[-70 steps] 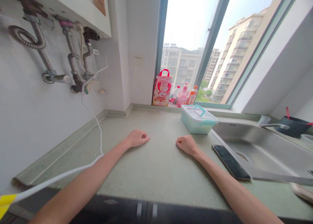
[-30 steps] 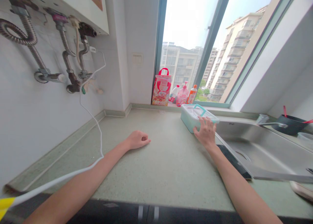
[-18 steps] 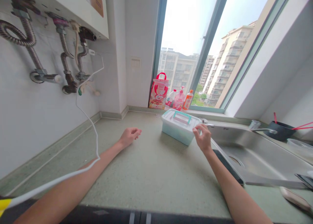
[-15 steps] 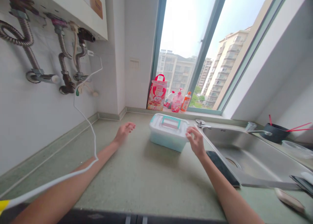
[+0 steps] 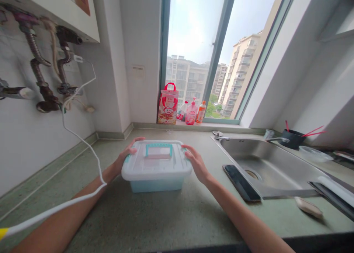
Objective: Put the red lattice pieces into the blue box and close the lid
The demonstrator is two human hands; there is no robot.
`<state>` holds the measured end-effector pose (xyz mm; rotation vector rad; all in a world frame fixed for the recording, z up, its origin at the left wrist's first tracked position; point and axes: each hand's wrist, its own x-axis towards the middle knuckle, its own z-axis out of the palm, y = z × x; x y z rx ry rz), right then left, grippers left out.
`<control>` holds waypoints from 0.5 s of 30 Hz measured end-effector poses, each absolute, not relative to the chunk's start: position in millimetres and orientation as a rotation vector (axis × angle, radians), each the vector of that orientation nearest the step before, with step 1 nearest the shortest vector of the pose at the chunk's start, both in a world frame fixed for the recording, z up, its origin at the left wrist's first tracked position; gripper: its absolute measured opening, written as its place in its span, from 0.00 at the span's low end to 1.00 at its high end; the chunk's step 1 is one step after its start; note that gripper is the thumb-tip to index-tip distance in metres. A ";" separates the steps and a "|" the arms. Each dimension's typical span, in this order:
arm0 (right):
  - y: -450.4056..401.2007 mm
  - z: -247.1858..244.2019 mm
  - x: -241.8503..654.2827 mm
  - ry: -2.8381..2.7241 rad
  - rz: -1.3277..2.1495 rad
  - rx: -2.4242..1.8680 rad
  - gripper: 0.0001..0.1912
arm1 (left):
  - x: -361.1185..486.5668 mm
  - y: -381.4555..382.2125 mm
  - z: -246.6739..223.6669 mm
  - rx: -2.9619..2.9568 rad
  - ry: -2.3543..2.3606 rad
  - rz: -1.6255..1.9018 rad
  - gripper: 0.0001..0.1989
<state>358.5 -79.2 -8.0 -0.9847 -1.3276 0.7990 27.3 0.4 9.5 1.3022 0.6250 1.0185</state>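
Note:
A plastic storage box point(image 5: 156, 184) with a white lid and a folded-down teal handle is on the green counter, squared up in front of me. My left hand point(image 5: 127, 153) grips its left side, thumb over the lid edge near a teal latch. On the opposite side, my right hand point(image 5: 195, 160) holds the lid's edge, with the fingers along the right latch. The far fingertips of both hands are partly hidden behind the lid. What the box contains cannot be made out through its cloudy wall.
Right of the box lie a black phone point(image 5: 241, 183) and a steel sink point(image 5: 276, 172). A white cable point(image 5: 83, 140) hangs over my left forearm. On the window sill stand a pink bag point(image 5: 168, 107), a pink pump bottle point(image 5: 190, 113) and an orange bottle point(image 5: 201, 113).
The box has come nearer and to the left, and turned to face me. My left hand, apart from it before, now holds its left side. My view has shifted right.

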 end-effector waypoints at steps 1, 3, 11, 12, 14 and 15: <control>-77.8 -8.6 359.0 -1.326 0.859 -0.967 0.21 | 28.2 1.1 8.6 1.298 0.608 1.022 0.38; -78.2 -8.0 357.9 -1.327 0.911 -0.931 0.20 | 28.7 3.5 6.3 1.306 0.580 1.029 0.37; -85.2 4.4 356.5 -1.376 0.894 -0.951 0.18 | 22.2 15.5 -3.2 1.354 0.575 1.029 0.33; -84.7 5.5 357.7 -1.381 0.897 -0.962 0.18 | 22.1 15.4 -4.0 1.333 0.564 1.023 0.31; -83.5 5.5 361.5 -1.383 0.882 -0.974 0.18 | 22.7 14.4 -5.2 1.323 0.574 1.020 0.28; -82.8 4.0 364.0 -1.376 0.871 -0.981 0.18 | 23.5 13.9 -5.9 1.336 0.591 1.027 0.27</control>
